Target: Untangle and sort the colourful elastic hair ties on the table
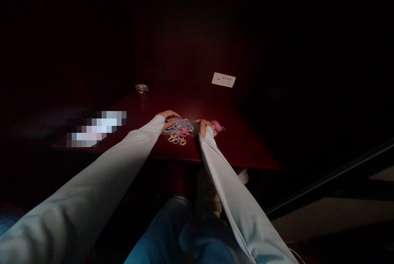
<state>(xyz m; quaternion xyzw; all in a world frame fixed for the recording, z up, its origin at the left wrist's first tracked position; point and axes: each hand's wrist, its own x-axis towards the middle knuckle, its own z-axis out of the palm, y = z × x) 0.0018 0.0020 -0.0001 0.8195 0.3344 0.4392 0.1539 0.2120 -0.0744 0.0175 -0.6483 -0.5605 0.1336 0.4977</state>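
Observation:
A loose pile of small pastel rings (181,128), in purple, yellow, green, pink and blue, lies on the dark red table (234,149). At the pile's left side is my left hand (170,119), its fingers apart and reaching round the back of the rings. My right hand (207,126) rests just right of the pile, fingers bent; whether it holds anything is hidden. Close against its right side sits a smaller pink bunch (218,126).
A clear round jar (142,89) stands at the table's back left. A bright, pixelated flat item (98,129) lies near the left edge. A white socket plate (223,80) is on the wall behind. My knees are below the front edge.

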